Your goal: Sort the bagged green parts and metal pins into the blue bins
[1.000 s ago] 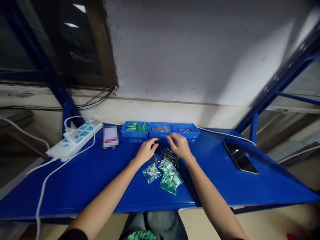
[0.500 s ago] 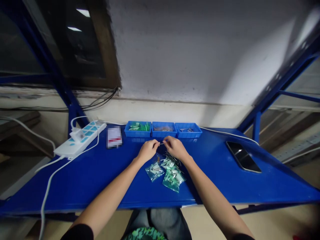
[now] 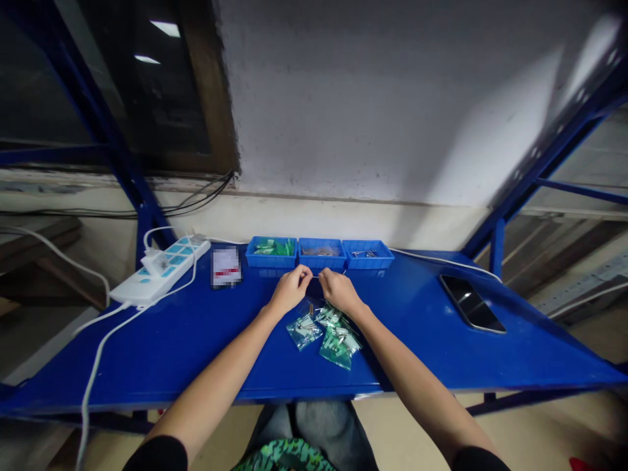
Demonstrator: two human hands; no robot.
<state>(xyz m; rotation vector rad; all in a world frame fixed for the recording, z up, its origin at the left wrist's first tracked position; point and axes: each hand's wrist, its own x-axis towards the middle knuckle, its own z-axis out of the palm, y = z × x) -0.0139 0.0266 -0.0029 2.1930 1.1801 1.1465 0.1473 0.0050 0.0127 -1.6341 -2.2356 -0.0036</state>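
Observation:
My left hand (image 3: 289, 288) and my right hand (image 3: 336, 288) meet above the blue table (image 3: 186, 333), both with fingers pinched. Between the fingertips sits a thin metal pin (image 3: 315, 277), held from both sides. Just below the hands lie several small clear bags (image 3: 324, 331) with greenish and silver parts, and loose metal pins beside them. Behind the hands stand three small blue trays (image 3: 320, 254) in a row: green parts on the left, brownish parts in the middle, metal pins on the right.
A white power strip (image 3: 159, 269) with cables lies at the back left, a small card (image 3: 225, 266) beside it. A dark phone (image 3: 471, 304) lies at the right. A white cable runs behind the trays. Blue rack posts rise on both sides.
My hands have come together from over the pile of pins and now pinch one pin between them. The view has shifted slightly.

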